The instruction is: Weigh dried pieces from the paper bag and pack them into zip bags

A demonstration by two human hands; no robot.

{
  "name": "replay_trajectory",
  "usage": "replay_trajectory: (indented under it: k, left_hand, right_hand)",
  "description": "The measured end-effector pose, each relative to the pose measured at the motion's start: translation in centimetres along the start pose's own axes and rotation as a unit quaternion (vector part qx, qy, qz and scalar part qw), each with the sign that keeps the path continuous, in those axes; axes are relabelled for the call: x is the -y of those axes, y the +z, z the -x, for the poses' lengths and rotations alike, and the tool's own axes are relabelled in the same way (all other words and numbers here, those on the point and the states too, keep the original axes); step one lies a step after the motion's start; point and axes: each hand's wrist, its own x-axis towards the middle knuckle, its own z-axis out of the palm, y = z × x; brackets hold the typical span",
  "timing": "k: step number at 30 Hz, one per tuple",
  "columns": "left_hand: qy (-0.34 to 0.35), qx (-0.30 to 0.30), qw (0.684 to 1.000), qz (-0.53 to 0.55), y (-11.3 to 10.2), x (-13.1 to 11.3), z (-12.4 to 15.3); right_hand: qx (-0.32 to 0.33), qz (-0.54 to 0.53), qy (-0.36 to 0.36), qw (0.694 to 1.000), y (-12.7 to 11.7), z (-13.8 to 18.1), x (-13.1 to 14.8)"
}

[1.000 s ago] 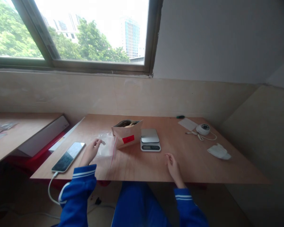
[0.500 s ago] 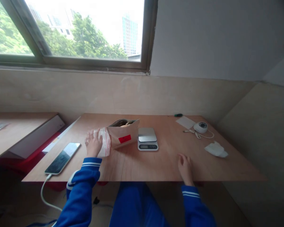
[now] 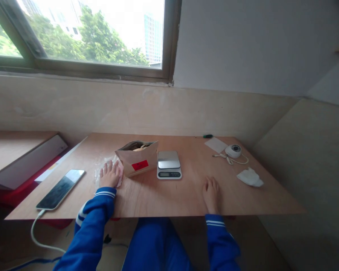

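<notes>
My left hand [image 3: 110, 174] lies palm down with fingers spread on a clear plastic bag [image 3: 99, 180], covering part of it. Just to the right stands a kraft paper pouch [image 3: 135, 160] with a red label, its top gaping and pale brown pieces showing inside. Beside the pouch is a small kitchen scale [image 3: 169, 165] with a bare steel plate; its display cannot be read. My right hand [image 3: 211, 194] rests on the table to the right of the scale, fingers lying loosely on the wood and holding nothing.
A smartphone [image 3: 61, 189] with a white cable lies at the left. On the right are a white dome camera [image 3: 233, 151] with wires, a crumpled tissue [image 3: 250, 177], a white paper [image 3: 215, 145] and a green-handled screwdriver [image 3: 207, 136]. The wooden table [image 3: 180, 203] meets the wall behind.
My left hand has come down onto the plastic bag and flattened it out leftward. My right hand has turned palm down on the table. The whole view has shifted slightly right.
</notes>
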Motion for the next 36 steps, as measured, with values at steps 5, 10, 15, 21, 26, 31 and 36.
replay_trajectory:
  k: [5,10,15,21,26,31,36]
  left_hand:
    - [0.001,-0.009,1.000,-0.005,0.1,-0.1,0.2]
    - [-0.004,-0.022,1.000,-0.006,0.3,-0.3,0.3]
    - [-0.008,-0.031,0.999,-0.004,0.7,-0.2,0.2]
    - [-0.007,-0.031,0.999,0.005,1.0,0.1,0.0]
    - [-0.009,-0.030,0.999,0.013,0.8,0.0,0.1]
    - [-0.005,-0.034,0.999,0.007,0.6,0.0,0.2]
    - [-0.011,-0.034,0.999,0.008,0.9,0.1,0.1]
  right_hand:
    - [-0.002,0.004,0.000,1.000,0.1,0.0,-0.1]
    - [0.005,-0.002,-0.001,1.000,-0.3,0.0,0.0]
    - [0.009,-0.003,0.013,1.000,-0.3,0.0,0.0]
    - [0.003,0.001,0.023,1.000,0.1,0.0,-0.1]
    - [0.001,0.005,0.024,1.000,0.0,0.0,0.0]
    - [-0.003,0.003,0.030,1.000,-0.2,0.0,0.3]
    - [-0.001,0.007,0.033,0.999,-0.1,0.0,0.4]
